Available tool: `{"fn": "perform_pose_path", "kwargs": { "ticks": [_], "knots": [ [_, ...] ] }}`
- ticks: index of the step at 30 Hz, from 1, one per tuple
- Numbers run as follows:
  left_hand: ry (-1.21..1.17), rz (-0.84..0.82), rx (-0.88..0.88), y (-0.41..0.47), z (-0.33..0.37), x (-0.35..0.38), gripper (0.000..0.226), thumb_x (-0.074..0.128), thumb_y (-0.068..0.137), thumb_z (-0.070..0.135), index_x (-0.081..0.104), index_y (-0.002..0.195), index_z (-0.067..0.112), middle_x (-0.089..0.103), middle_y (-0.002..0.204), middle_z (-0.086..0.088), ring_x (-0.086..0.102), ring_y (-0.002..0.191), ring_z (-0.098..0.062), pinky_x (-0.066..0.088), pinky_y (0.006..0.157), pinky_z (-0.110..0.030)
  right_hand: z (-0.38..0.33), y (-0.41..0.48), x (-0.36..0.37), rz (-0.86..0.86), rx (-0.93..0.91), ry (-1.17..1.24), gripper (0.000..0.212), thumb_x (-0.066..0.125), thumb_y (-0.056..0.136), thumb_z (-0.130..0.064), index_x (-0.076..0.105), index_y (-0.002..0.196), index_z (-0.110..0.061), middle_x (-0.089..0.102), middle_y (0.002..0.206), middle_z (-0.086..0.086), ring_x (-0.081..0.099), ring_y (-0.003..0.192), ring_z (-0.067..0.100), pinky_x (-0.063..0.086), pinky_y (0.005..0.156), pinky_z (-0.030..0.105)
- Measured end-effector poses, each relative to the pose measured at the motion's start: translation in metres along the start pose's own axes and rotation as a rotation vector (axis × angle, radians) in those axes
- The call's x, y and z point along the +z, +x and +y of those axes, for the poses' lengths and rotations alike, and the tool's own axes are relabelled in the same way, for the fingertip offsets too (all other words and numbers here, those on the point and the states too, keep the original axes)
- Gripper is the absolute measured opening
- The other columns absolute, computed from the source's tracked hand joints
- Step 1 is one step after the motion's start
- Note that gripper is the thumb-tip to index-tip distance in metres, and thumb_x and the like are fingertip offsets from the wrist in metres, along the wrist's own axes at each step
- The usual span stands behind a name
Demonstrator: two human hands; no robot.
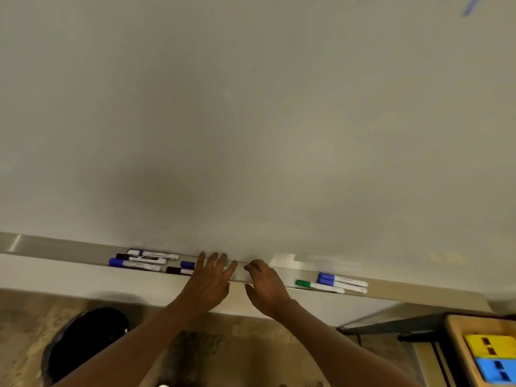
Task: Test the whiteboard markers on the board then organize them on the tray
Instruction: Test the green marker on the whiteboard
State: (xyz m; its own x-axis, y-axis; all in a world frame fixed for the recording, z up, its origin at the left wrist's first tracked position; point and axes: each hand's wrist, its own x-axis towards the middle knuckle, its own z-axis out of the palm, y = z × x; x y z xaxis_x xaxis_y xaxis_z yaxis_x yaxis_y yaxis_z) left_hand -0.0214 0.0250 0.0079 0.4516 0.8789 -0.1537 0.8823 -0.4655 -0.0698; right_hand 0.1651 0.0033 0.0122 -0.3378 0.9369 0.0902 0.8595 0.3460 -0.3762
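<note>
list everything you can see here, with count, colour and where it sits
whiteboard: 1, white, fills the upper view
blue stroke: 1, blue, top right of the whiteboard
tray: 1, silver, along the whiteboard's bottom edge
left markers: 5, blue and black caps, on the tray; two partly under the left hand
right markers: 3, one green cap and two blue, on the tray right of the hands
round thing: 1, black, lower left below the tray; cannot tell what it is
wooden box: 1, tan, lower right corner
yellow block: 1, yellow, in the wooden box
blue block: 1, blue, in the wooden box, nearer the camera
left hand: 1, fingers straight and spread over the tray
right hand: 1, fingers loosely curled at the tray's front edge, nothing seen in it
</note>
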Motion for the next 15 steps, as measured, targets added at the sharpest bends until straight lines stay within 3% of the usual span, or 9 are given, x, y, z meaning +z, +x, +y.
{"fn": "perform_pose_path", "kwargs": {
  "ticks": [6,11,15],
  "knots": [
    [-0.012,0.043,0.069,0.035,0.078,-0.008,0.062,0.080,0.064,0.031,0.062,0.122,0.016,0.064,0.118,-0.018,0.064,0.100,-0.035,0.048,0.091,-0.057,0.071,-0.043,-0.028,-0.004,0.098,-0.086,0.040,0.073,0.078,-0.012,0.064,0.116,-0.006,0.065,0.112,0.012,0.064,0.094,0.028,0.054,0.081,0.035],
    [-0.008,0.084,0.139,0.060,0.129,-0.003,0.054,0.079,0.067,0.029,0.064,0.117,0.016,0.067,0.112,-0.013,0.067,0.090,-0.028,0.054,0.081,-0.047,0.118,-0.067,-0.043,-0.041,0.168,-0.228,0.031,0.086,0.059,-0.014,0.072,0.086,-0.015,0.067,0.077,0.001,0.063,0.067,0.018,0.052,0.054,0.028],
    [0.042,0.075,0.184,0.079,0.159,0.005,0.047,0.079,0.069,0.034,0.067,0.110,0.016,0.068,0.107,-0.008,0.065,0.088,-0.025,0.053,0.078,-0.044,0.147,-0.077,-0.050,-0.057,0.201,-0.327,0.032,0.090,0.048,-0.020,0.070,0.074,-0.018,0.064,0.069,-0.001,0.061,0.063,0.018,0.050,0.051,0.027]
  ]
}}
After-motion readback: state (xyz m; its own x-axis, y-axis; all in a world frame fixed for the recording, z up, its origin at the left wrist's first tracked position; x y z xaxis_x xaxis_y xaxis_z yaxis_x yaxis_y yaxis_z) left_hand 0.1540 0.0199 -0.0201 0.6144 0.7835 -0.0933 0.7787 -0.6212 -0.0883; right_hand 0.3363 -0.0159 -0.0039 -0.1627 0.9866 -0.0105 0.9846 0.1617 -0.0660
